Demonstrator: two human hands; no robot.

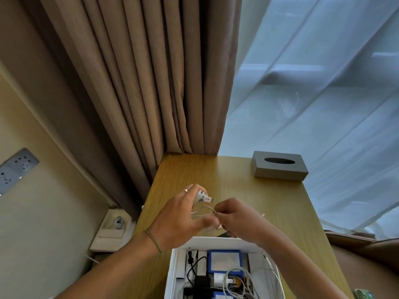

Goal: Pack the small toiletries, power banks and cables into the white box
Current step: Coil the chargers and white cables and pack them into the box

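Note:
Both hands are raised above the far rim of the white box (218, 241), which stands on the wooden table (254, 199). My left hand (179, 216) holds a coiled white cable (204, 209), its plug ends sticking out past the fingers. My right hand (234, 217) pinches a loop of the same cable. Inside the box lie blue-edged packs (224, 261), a black cable (194, 266), a black adapter and several white cables (239, 281).
A grey tissue box (279, 166) stands at the table's far right. Brown curtains (140, 83) and a sheer curtain hang behind. A wall socket panel (16, 169) is at the left, a floor socket (114, 228) beside the table. A green object (364, 294) shows bottom right.

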